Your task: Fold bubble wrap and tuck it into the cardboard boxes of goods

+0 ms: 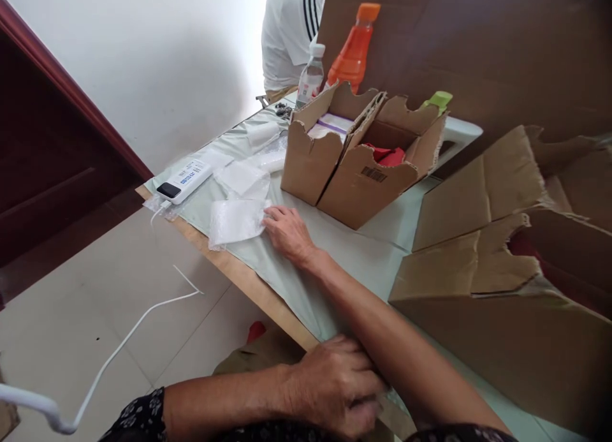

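My right hand (287,233) reaches across the tabletop, its curled fingertips gripping the right edge of a flat, clear bubble wrap bag (238,222). Further white and clear plastic pouches (246,179) lie just beyond that bag. Close to my body at the table's front edge, my left hand (337,381) is closed, fingers curled under and slightly blurred. It sits beside and partly below my right forearm; whatever it may hold is hidden.
A white power bank (184,182) with a white cable (138,324) lies near the table's left corner. Cardboard boxes (366,180) stand mid-table, larger ones (454,257) at right. Behind are a clear bottle (310,78), an orange bottle (352,53) and a person in white (284,37).
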Tool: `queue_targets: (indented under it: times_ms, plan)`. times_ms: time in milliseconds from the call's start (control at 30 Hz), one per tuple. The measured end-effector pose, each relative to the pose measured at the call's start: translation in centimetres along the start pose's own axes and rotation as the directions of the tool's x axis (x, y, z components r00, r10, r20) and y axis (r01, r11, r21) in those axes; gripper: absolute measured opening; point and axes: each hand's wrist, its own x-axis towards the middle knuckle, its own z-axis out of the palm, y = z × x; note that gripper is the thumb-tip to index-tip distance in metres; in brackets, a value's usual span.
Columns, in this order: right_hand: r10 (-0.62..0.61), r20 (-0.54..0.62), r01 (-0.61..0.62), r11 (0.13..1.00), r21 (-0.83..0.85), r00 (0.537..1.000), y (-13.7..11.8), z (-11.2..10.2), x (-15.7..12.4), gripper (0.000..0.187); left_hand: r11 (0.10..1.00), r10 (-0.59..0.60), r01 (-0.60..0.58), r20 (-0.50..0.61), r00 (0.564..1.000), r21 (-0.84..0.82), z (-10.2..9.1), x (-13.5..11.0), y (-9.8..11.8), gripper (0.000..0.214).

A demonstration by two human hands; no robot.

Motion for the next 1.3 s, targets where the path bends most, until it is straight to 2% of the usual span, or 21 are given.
queue_targets:
  times_ms: [100, 167, 233, 300, 367, 467, 533, 600, 700, 767, 800, 867, 967, 1033, 1100, 1233, 1300]
  plan:
    - [0.049, -0.078, -0.046, 0.998, 0.050, 0.996, -0.5, -1.3, -2.3, 0.024, 0.998, 0.003, -0.010, -0.113, 0.994, -0.063, 0.1, -0.2, -0.2, 0.016]
    - [0.154, -0.176, -0.120, 0.975, 0.189, 0.972, -1.1, -3.7, -6.3, 0.024, 0.988, -0.029, -0.010, -0.249, 0.968, -0.152, 0.0, -0.4, 0.0, 0.020]
    - [0.333, -0.227, -0.224, 0.889, 0.400, 0.915, -1.5, -6.6, -11.5, 0.026, 0.964, -0.104, 0.001, -0.371, 0.923, -0.267, -0.5, -0.8, 0.5, 0.022]
    - [0.526, -0.188, -0.348, 0.750, 0.562, 0.829, -1.7, -9.1, -17.3, 0.027, 0.927, -0.200, 0.038, -0.406, 0.892, -0.374, -1.2, -1.5, 1.4, 0.024]
    - [0.674, -0.109, -0.471, 0.613, 0.635, 0.730, -1.4, -10.8, -22.9, 0.031, 0.899, -0.243, 0.069, -0.359, 0.901, -0.433, -2.0, -2.2, 2.5, 0.026]
    - [0.827, -0.002, -0.651, 0.444, 0.616, 0.562, -0.1, -11.5, -30.6, 0.040, 0.900, -0.198, 0.051, -0.302, 0.932, -0.433, -3.1, -3.3, 3.9, 0.026]
    - [0.897, 0.007, -0.747, 0.363, 0.557, 0.442, 0.9, -11.3, -35.0, 0.045, 0.915, -0.174, 0.040, -0.302, 0.937, -0.402, -3.7, -3.5, 4.5, 0.025]
    - [0.947, -0.066, -0.817, 0.306, 0.489, 0.315, 1.7, -11.1, -38.6, 0.047, 0.936, -0.179, 0.072, -0.290, 0.940, -0.344, -4.3, -3.1, 4.6, 0.025]
    - [0.952, -0.270, -0.849, 0.257, 0.461, 0.142, 2.0, -11.1, -42.3, 0.044, 0.956, -0.270, 0.220, -0.282, 0.921, -0.196, -5.2, -1.3, 4.1, 0.019]
    - [0.926, -0.371, -0.824, 0.267, 0.500, 0.075, 1.9, -11.2, -43.6, 0.043, 0.932, -0.361, 0.343, -0.304, 0.882, -0.113, -5.8, 0.6, 3.4, 0.022]
    - [0.918, -0.391, -0.805, 0.285, 0.521, 0.072, 1.8, -11.2, -43.9, 0.043, 0.915, -0.400, 0.391, -0.317, 0.860, -0.095, -6.0, 1.7, 2.9, 0.031]
    - [0.908, -0.401, -0.759, 0.344, 0.553, 0.120, 1.9, -11.1, -43.9, 0.049, 0.896, -0.442, 0.427, -0.334, 0.833, -0.120, -6.2, 4.2, 2.0, 0.057]
    - [0.866, -0.410, -0.665, 0.487, 0.566, 0.285, 2.5, -10.9, -42.7, 0.058, 0.896, -0.435, 0.370, -0.310, 0.845, -0.247, -5.7, 8.1, 0.7, 0.086]
    - [0.833, -0.429, -0.626, 0.548, 0.554, 0.349, 2.9, -10.8, -41.6, 0.054, 0.883, -0.405, 0.307, -0.247, 0.880, -0.355, -4.9, 10.3, 0.1, 0.081]
    - [0.817, -0.461, -0.636, 0.565, 0.525, 0.346, 3.3, -10.7, -40.8, 0.045, 0.859, -0.385, 0.266, -0.207, 0.899, -0.438, -4.0, 11.8, 0.0, 0.066]
    - [0.809, -0.525, -0.696, 0.536, 0.477, 0.264, 4.3, -10.9, -40.3, 0.033, 0.844, -0.386, 0.227, -0.257, 0.886, -0.486, -2.7, 13.1, 0.1, 0.049]
    - [0.805, -0.537, -0.695, 0.537, 0.479, 0.252, 4.9, -11.0, -40.4, 0.030, 0.853, -0.370, 0.205, -0.279, 0.886, -0.480, -2.4, 13.5, 0.1, 0.046]
